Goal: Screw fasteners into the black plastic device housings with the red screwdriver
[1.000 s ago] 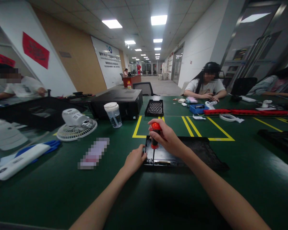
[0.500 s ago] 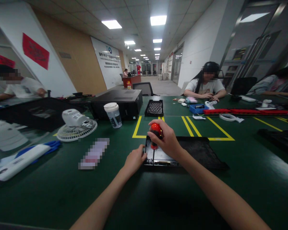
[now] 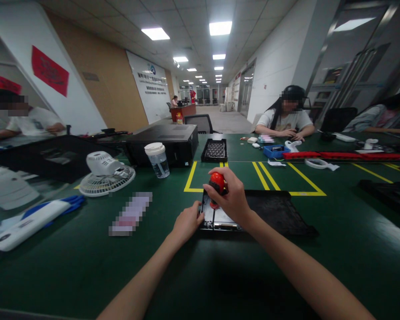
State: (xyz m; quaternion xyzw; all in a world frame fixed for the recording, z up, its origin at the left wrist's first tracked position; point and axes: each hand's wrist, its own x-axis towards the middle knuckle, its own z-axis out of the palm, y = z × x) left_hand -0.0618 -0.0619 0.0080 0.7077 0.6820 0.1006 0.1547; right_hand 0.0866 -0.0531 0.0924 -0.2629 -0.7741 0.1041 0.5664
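My right hand (image 3: 231, 195) is closed around the red and black handle of a screwdriver (image 3: 216, 180), which stands nearly upright over the left part of a black case panel (image 3: 273, 211). The screwdriver's tip is hidden. Beneath it, a flat plate with a shiny surface (image 3: 224, 218) lies in the panel. At the panel's left edge, my left hand (image 3: 186, 222) grips the rim, with its thumb and fingers against the side.
A black tray of small parts (image 3: 214, 150) lies beyond the yellow tape lines (image 3: 190, 178). Left of it stand a lidded cup (image 3: 158, 161), a black computer case (image 3: 173, 138) and a white fan (image 3: 106, 173). Across the table, a person (image 3: 285, 115) sits behind a blue box (image 3: 276, 151).
My right hand has shifted slightly, and the top of the screwdriver's handle now leans a little further right. My left hand and the panel stay in place.
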